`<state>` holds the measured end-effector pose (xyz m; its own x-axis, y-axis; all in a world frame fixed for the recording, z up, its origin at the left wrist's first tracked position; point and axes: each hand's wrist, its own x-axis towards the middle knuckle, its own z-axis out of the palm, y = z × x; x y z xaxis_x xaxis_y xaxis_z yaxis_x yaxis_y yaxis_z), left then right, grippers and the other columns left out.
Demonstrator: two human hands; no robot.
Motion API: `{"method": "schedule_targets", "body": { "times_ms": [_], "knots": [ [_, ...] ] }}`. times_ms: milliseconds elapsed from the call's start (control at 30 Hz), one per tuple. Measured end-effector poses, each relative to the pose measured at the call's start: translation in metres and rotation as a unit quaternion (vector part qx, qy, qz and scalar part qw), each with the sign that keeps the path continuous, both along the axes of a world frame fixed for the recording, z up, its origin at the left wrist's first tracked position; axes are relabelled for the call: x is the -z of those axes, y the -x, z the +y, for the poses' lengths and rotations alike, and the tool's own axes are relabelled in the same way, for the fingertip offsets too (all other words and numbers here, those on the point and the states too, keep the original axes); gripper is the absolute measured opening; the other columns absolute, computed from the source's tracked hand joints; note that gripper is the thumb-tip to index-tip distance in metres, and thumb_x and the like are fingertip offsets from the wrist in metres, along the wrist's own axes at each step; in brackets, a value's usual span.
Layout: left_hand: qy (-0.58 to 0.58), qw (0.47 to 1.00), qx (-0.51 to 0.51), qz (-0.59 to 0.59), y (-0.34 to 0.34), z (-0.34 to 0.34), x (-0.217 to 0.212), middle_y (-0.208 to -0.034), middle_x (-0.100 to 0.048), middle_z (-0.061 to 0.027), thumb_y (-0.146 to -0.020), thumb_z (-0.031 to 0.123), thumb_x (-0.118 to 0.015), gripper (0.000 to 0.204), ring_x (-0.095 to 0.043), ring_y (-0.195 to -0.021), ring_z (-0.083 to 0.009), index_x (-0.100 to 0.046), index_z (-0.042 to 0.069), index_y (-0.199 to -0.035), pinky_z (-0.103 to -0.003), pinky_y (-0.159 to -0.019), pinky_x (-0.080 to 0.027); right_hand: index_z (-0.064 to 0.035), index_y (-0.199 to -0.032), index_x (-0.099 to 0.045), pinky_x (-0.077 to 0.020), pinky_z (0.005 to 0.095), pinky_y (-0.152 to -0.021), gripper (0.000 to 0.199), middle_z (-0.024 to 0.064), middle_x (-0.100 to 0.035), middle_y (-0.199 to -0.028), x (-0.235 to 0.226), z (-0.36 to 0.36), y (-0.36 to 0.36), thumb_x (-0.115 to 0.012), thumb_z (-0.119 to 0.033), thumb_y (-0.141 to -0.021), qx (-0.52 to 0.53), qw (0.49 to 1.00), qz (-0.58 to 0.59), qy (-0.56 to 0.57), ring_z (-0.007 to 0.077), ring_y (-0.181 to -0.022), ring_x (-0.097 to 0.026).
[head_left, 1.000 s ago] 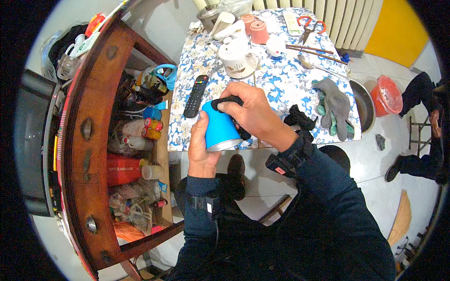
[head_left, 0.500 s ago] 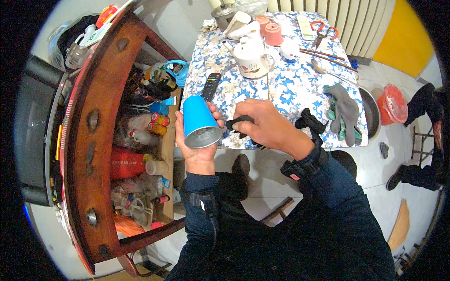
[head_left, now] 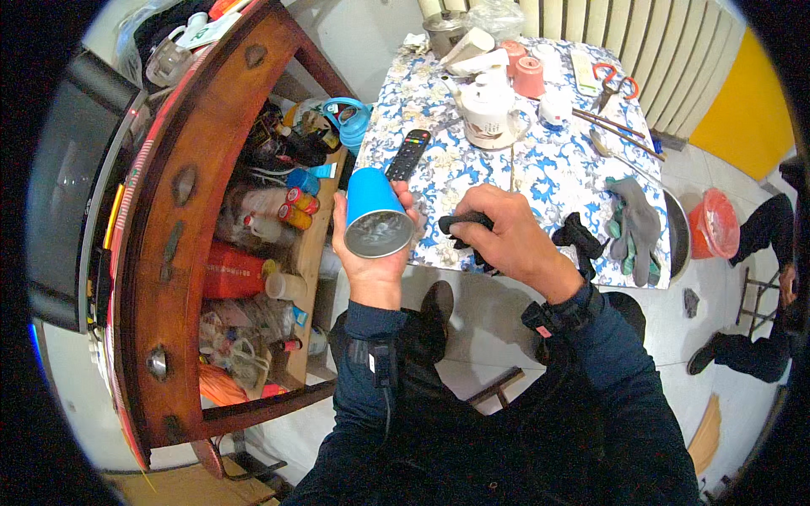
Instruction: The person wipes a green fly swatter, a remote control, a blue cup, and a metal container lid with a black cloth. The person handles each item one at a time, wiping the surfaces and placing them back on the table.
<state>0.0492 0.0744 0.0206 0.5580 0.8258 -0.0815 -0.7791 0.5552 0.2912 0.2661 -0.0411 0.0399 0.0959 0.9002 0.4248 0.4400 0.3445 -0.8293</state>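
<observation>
My left hand [head_left: 371,263] grips a blue cylindrical can [head_left: 370,211] with a silvery metal end turned toward me. It is held tilted at the near left edge of the table. My right hand [head_left: 506,236] is closed around a small black tool [head_left: 460,226], just right of the can and a little apart from it. Both hands hover over the near edge of a table with a blue and white patterned cloth [head_left: 472,169].
On the table lie a black remote [head_left: 408,154], a white kettle [head_left: 488,110], pink cups [head_left: 528,76], red-handled scissors [head_left: 609,80] and grey gloves [head_left: 634,228]. A wooden shelf unit [head_left: 194,211] crammed with bottles stands at left. A red bucket [head_left: 717,223] sits at right, and a person's legs [head_left: 764,337] show at the far right.
My left hand has tipped the blue can up and to the left, so its metal end faces me. My right hand has come off the can and moved right with the black tool.
</observation>
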Motion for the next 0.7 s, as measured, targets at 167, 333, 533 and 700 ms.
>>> {"method": "schedule_targets", "body": {
  "times_ms": [167, 333, 533, 700],
  "knots": [
    [-0.005, 0.997, -0.059, 0.040, 0.002, -0.001, 0.001, -0.125, -0.074, -0.0261, -0.105, 0.067, -0.063, 0.073, -0.073, -0.106, -0.0395, -0.063, 0.003, -0.141, -0.052, -0.087, -0.061, -0.0016, -0.100, -0.074, -0.0559, 0.0468, -0.080, 0.018, 0.0194, -0.071, -0.092, 0.006, 0.002, 0.004, -0.083, -0.013, -0.089, 0.004, 0.999, -0.031, 0.024, 0.0401, -0.088, -0.071],
    [0.041, 0.987, -0.138, 0.073, 0.005, 0.005, 0.000, -0.125, -0.073, -0.0271, -0.103, 0.067, -0.065, 0.078, -0.073, -0.106, -0.0399, -0.062, -0.002, -0.140, -0.052, -0.092, -0.061, -0.0005, -0.103, -0.074, -0.0573, 0.0465, -0.080, 0.019, 0.0205, -0.072, -0.095, 0.011, 0.003, 0.005, -0.083, -0.011, -0.090, -0.007, 0.998, -0.047, 0.042, 0.0401, -0.089, -0.072],
    [0.130, 0.982, -0.137, 0.010, 0.012, 0.006, -0.004, -0.129, -0.069, -0.0286, -0.103, 0.064, -0.068, 0.079, -0.071, -0.113, -0.0426, -0.058, -0.004, -0.143, -0.054, -0.092, -0.063, 0.0003, -0.105, -0.074, -0.0577, 0.0480, -0.081, 0.021, 0.0233, -0.073, -0.099, 0.010, 0.002, 0.007, -0.082, -0.013, -0.091, -0.011, 0.994, -0.058, 0.089, 0.0430, -0.091, -0.073],
    [0.123, 0.977, -0.171, 0.014, 0.013, 0.005, -0.008, -0.130, -0.069, -0.0271, -0.106, 0.060, -0.066, 0.065, -0.069, -0.119, -0.0440, -0.065, 0.004, -0.137, -0.056, -0.098, -0.063, 0.0034, -0.104, -0.074, -0.0563, 0.0396, -0.080, 0.018, 0.0179, -0.073, -0.094, 0.008, 0.000, 0.009, -0.082, -0.007, -0.091, -0.005, 0.995, -0.046, 0.092, 0.0305, -0.087, -0.072]
  ]
}}
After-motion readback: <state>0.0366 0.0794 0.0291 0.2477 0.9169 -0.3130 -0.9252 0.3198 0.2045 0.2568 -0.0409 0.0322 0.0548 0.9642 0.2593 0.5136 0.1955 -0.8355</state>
